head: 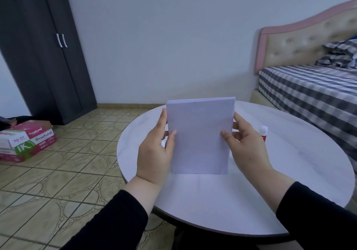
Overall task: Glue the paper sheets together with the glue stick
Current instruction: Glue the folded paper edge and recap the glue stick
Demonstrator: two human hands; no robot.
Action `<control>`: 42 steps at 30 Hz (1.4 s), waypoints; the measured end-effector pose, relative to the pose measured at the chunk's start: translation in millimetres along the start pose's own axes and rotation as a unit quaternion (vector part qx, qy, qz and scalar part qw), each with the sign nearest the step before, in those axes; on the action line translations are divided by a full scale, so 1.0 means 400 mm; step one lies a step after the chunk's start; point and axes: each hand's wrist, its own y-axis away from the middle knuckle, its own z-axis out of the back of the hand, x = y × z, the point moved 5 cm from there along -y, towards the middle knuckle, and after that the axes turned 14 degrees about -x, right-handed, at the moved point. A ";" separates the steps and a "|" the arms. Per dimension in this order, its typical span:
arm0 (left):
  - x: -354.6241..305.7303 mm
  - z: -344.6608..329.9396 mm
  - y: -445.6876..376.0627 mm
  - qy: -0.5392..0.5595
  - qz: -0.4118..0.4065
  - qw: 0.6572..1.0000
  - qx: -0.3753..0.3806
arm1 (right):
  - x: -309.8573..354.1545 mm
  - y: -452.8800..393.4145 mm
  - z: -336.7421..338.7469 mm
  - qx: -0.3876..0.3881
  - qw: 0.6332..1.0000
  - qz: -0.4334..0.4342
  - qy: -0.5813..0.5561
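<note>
The left hand [154, 151] and the right hand [246, 145] grip a stack of white paper sheets [200, 136] from both sides, thumbs on the front face and the other fingers behind. The stack stands upright with its lower edge on the round white table [289, 172]. The glue stick [263, 132] stands on the table just behind the right hand. On the tiled floor [63, 164] at the left lies a pink paper box [27, 140], near a dark wardrobe [42, 56]. A bed [313, 87] with checked sheets is at the right.

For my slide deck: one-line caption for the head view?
Both hands hold a paper stack upright on the round table, glue stick behind.
</note>
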 end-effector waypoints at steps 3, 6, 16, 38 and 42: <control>0.000 0.001 0.000 -0.001 0.001 1.000 0.001 | 0.012 0.004 0.006 -0.020 1.000 0.013 -0.001; 0.001 0.002 0.000 -0.010 0.007 1.000 0.003 | 0.017 0.007 0.009 -0.037 0.999 0.022 -0.007; -0.021 0.009 -0.011 -0.015 -0.044 0.998 -0.032 | 0.022 0.007 0.019 -0.041 0.999 0.035 -0.006; 0.100 -0.285 0.039 -0.210 -0.040 0.884 0.415 | -0.237 -0.120 -0.054 0.164 0.862 0.024 0.479; 0.125 -0.283 0.062 -0.251 -0.062 0.859 0.442 | -0.265 -0.108 -0.034 0.185 0.820 0.086 0.535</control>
